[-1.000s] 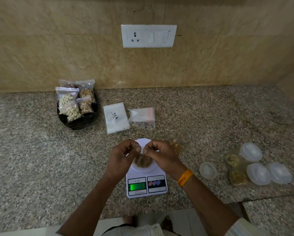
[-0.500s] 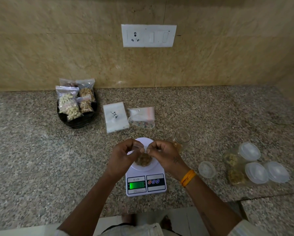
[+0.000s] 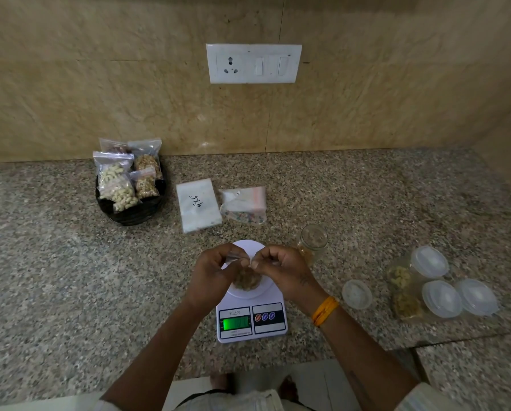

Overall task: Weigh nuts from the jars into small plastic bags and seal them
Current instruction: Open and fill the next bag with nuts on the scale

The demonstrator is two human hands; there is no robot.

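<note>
- Head view: left hand [image 3: 211, 272] and right hand [image 3: 279, 269] close together over the scale [image 3: 251, 318], each pinching the top edge of a small plastic bag [image 3: 246, 278] of brownish nuts. Bag sits on or just above the round white pan; contact unclear.
- Bag mouth looks pinched between thumbs and fingertips; judged to be the sealing step. Whether the strip is shut: cannot tell.
- Scale display lit green; digits unreadable.
- Open jar [image 3: 312, 241] stands just right of the pan, its lid [image 3: 356, 293] off on the table [image 3: 55, 292]. More lidded jars [image 3: 441, 298] far right.
- Filled bags stand in a black basket [image 3: 131, 212] back left; a pack of empty bags [image 3: 199, 209] lies behind the scale.
- Risks: uneven pressing could leave the strip part open and spill nuts; the right wrist is near the open jar and might tip it.
</note>
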